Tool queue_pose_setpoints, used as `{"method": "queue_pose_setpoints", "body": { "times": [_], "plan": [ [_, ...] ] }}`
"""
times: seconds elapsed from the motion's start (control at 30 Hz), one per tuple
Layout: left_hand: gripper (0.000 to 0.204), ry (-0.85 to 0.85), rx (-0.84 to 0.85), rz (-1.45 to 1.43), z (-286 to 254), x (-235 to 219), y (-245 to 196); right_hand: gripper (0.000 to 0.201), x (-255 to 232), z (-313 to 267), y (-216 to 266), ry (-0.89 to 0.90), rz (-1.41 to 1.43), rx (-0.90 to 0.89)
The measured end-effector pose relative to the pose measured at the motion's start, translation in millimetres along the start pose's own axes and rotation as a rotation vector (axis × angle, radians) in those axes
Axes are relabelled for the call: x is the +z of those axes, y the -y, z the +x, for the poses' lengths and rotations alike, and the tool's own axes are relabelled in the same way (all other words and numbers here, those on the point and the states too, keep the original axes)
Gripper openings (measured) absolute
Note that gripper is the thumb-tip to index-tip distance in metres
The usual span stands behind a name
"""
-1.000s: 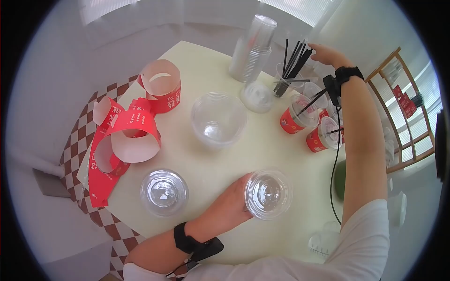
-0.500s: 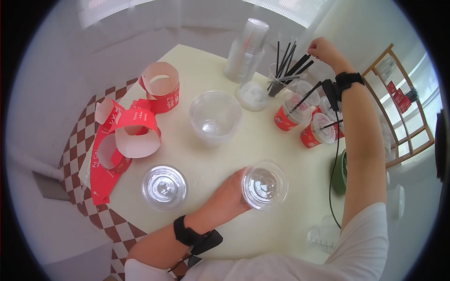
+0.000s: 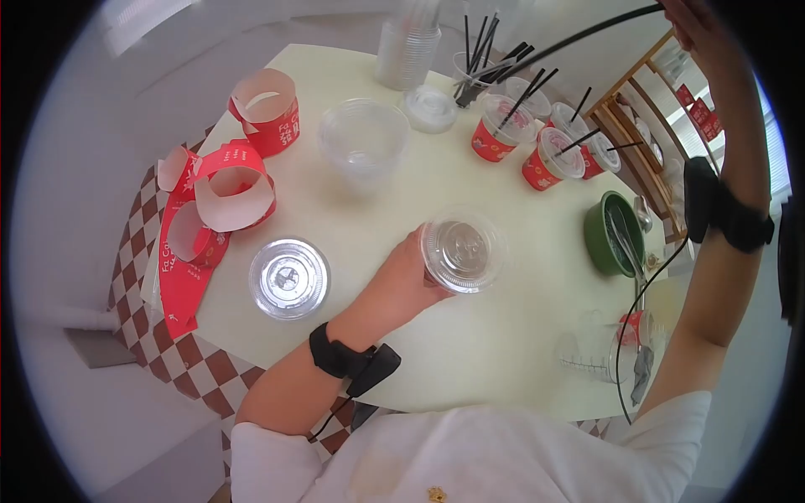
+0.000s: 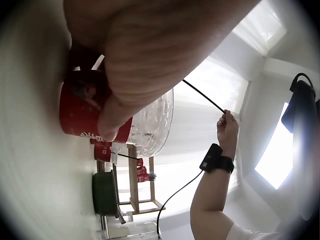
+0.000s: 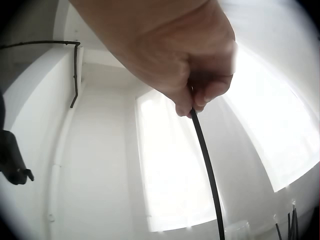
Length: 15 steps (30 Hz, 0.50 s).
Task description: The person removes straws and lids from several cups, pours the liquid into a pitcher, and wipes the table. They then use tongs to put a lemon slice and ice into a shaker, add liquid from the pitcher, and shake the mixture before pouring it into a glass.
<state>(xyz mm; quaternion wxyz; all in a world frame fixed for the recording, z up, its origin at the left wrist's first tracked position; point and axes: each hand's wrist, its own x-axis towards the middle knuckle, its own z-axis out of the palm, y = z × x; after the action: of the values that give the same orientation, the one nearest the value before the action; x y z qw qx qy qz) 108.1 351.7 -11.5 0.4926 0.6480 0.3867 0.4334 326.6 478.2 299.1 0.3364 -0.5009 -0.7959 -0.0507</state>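
My left hand (image 3: 401, 277) grips a lidded clear cup (image 4: 156, 127) with a red paper sleeve (image 4: 80, 112) round it. Its clear lid (image 3: 463, 250) faces up in the head view, and my thumb lies along the sleeve in the left wrist view. High at the upper right, my right hand (image 3: 703, 38) pinches one end of a long black straw (image 5: 207, 160) between thumb and fingers. The straw slants down toward the straw holder, a clear cup (image 3: 470, 65) of several black straws. Another clear lid (image 3: 289, 279) lies left of my left hand.
Red paper sleeves (image 3: 220, 222) lie at the left. Stacked clear cups (image 3: 407, 54), a clear bowl-like cup (image 3: 362, 142) and lids (image 3: 430, 109) stand toward the back. Several finished red-sleeved drinks (image 3: 495, 138), a green bowl (image 3: 605, 239) and a measuring jug (image 3: 583, 359) are at the right.
My right hand has drawn a black straw up and to the right from the straw holder. My left hand keeps its grip on the lidded cup. The head view has tilted lower.
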Motion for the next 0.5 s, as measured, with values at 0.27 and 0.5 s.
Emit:
{"method": "queue_pose_setpoints", "body": {
  "times": [0.27, 0.5],
  "plan": [
    [0.059, 0.106, -0.074, -0.018, -4.7, -4.2, -5.1, 0.009, 31.6, -115.1, 49.3, 0.322, 0.135, -0.137],
    [0.059, 0.083, -0.059, 0.021, -7.2, -3.5, -0.3, 0.007, 42.9, -126.5, 70.8, 0.264, 0.032, -0.337]
  ]
}}
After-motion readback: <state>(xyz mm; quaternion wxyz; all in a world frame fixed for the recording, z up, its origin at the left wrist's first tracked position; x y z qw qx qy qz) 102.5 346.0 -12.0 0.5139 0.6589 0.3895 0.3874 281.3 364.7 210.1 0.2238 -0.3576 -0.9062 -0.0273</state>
